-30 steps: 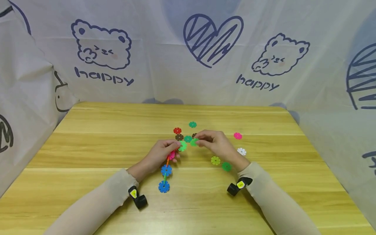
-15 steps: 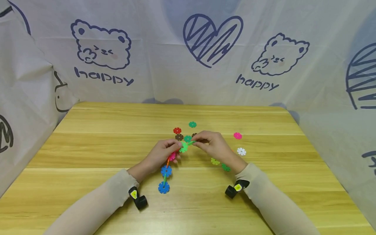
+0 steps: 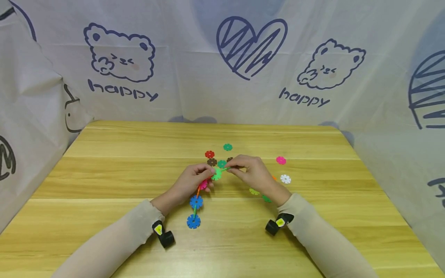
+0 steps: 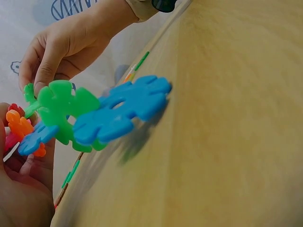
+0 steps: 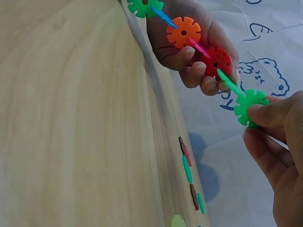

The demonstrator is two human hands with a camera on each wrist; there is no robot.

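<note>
My left hand (image 3: 194,178) grips a chain of interlocking notched plastic discs. Two blue discs (image 3: 196,202) hang at its lower end, with a green disc (image 4: 59,106) between them. Orange (image 5: 183,32) and red (image 5: 218,61) discs sit further along, near the left fingers. At the chain's upper end is a light green disc (image 3: 217,174). Between thumb and fingers, my right hand (image 3: 253,170) pinches another light green disc (image 5: 247,103), turned edge-on in the head view. Its notched rim meets the chain's end disc in the right wrist view.
Loose discs lie on the wooden table (image 3: 139,154): red (image 3: 209,154), brown (image 3: 212,162) and teal (image 3: 227,147) ones beyond the hands. Pink (image 3: 281,160) and white (image 3: 286,179) discs are at the right, with yellow (image 3: 254,191) and green (image 3: 266,198) ones beside the right wrist.
The right hand has shifted slightly left and turned its light green disc from face-up to edge-on, against the chain's end disc. The left hand stays nearly still.
</note>
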